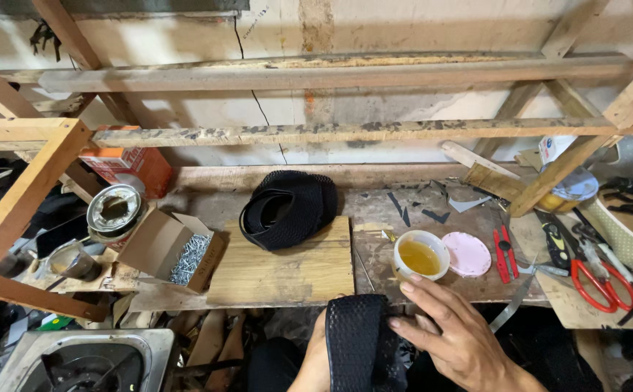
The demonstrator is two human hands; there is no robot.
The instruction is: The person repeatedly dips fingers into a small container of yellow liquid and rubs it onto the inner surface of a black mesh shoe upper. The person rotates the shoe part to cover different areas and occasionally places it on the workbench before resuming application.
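Note:
My left hand (315,363) is under a black mesh shoe upper piece (358,341) at the bottom centre, mostly hidden by it. My right hand (453,330) rests its fingers on the right side of that mesh piece. Just beyond my right fingertips stands a small white cup of yellow glue (420,255) on the worn bench. A pink lid (467,253) lies right of the cup. A pile of black mesh pieces (289,208) sits on the far edge of a wooden board (287,274).
An open cardboard box of small nails (178,251) lies left of the board, near a round tin (114,210) and an orange carton (131,165). Red-handled scissors (601,282), red pliers (504,254) and a knife blade (514,303) lie right. Wooden rack beams (331,132) cross overhead.

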